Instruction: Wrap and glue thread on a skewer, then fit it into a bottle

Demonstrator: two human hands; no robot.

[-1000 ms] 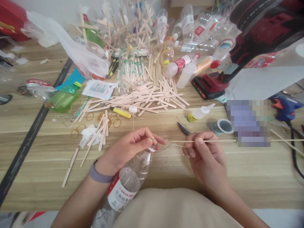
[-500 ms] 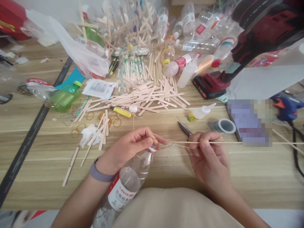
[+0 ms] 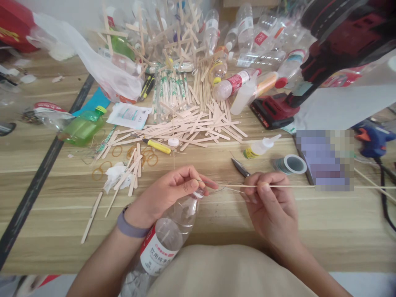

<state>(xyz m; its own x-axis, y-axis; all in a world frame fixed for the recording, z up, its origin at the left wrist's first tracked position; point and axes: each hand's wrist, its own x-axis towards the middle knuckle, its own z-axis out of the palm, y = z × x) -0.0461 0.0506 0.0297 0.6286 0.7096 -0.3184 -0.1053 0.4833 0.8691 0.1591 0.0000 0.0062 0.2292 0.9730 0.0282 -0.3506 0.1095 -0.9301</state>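
Right now, my right hand (image 3: 272, 206) has its thumb and forefinger clamped on a thin wooden stick (image 3: 293, 186), which lies level above the table (image 3: 309, 239) near its front edge and runs out of view toward the right edge. My left hand (image 3: 177, 185) is at the mouth of a clear bottle (image 3: 185, 212); its thumb and forefinger are together, pinching, as far as I can tell, a fine grey wire (image 3: 220, 189) whose end meets the stick's tip between my hands.

The bottle leans at the table's front edge, beside my left forearm. Its red-and-white label (image 3: 159, 251) reads 饮用纯净, with the next character curving away; the smaller red line above is too soft to read.

Toward the table's far edge, a bottle with a red label (image 3: 233, 84) lies on its side, its white lettering illegible to me. Paper-wrapped straws (image 3: 171, 88) carry green print, also unreadable, and a white packet (image 3: 130, 115) bears small printing. Just beyond my right hand are a glue bottle (image 3: 260, 147) with a yellow label and a wire spool (image 3: 289, 164). Yellow characters, only partly shown, mark the red bag (image 3: 15, 27) at the far left corner.
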